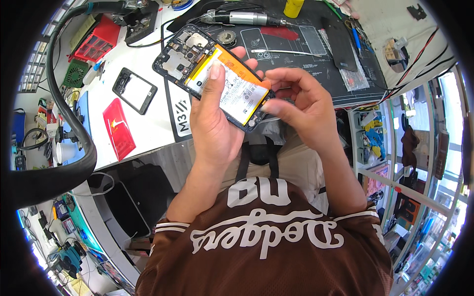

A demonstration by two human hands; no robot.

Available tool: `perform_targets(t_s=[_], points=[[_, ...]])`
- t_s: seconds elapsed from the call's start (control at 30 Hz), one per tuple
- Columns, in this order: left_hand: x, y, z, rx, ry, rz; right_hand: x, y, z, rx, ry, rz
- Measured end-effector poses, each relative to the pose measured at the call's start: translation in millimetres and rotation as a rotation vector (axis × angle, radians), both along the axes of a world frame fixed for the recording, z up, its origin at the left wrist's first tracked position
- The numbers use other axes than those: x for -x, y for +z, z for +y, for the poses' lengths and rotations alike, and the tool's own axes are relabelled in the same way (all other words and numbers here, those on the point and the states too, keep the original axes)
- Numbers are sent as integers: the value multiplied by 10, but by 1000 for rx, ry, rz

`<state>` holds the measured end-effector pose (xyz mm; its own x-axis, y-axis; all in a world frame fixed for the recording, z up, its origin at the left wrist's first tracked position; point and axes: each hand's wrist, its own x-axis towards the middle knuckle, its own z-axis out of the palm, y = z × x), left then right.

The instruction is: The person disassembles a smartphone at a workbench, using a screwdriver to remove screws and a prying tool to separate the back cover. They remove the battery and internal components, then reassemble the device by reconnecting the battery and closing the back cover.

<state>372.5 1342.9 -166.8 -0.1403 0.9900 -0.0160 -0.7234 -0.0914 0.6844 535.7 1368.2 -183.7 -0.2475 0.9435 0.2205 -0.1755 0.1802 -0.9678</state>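
An opened smartphone (170, 64) lies tilted in my left hand (215, 116), its bare inside facing up. My left thumb presses on the white battery (237, 98), and the fingers wrap beneath the phone's far edge. An orange flex strip (239, 66) runs along the battery. At the phone's lower right end is my right hand (306, 106), with thumb and index finger on either side of the corner. The fingers bend inward there; whether they pinch a small part is hidden. On the white table to the left lie a black phone frame (136, 91) and a red phone back cover (118, 129).
Behind the phone, a black work mat (296, 71) carries a silver rotary handpiece (247, 18), a thin metal pry tool (286, 53) and a black flat panel (336, 47). A yellow bottle (293, 7) stands at the back. A thick black arm (74, 123) curves along the left.
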Motion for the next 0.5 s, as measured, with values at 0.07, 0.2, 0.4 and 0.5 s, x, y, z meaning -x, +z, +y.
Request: perform_targets(t_s=[0.07,0.2,0.4,0.5], points=[[-16,7,8,5,23,-8,23,10,21,-110,-56,-149],[20,-19,-9,16,-9,12,-2,44,130,-268,-86,-330],[-9,-56,-11,-6,21,20,-3,126,102,-148,-123,-352],[-36,-93,3,-31,21,14,5,36,107,170,-89,-121]])
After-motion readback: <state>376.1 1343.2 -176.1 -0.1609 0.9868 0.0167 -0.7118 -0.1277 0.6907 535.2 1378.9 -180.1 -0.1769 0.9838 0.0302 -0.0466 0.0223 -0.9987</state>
